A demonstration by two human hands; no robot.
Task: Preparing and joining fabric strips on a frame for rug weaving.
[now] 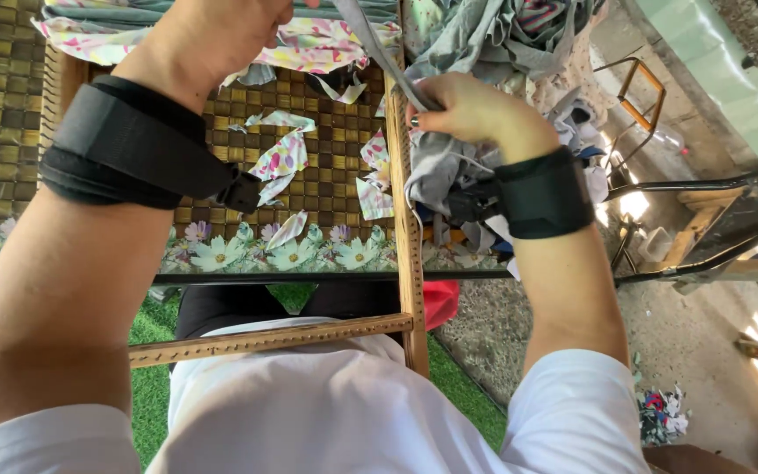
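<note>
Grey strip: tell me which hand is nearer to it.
Right. The right hand grips the grey strip at the frame's edge; the left hand is up beside it, apart.

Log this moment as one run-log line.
right hand: grips grey fabric strip | left hand: raised over woven mat, grasp unclear | floral fabric scraps on mat

Floral fabric scraps [284, 156] lie on a woven checkered mat [326, 114], with green artificial turf [153, 338] below.
</note>
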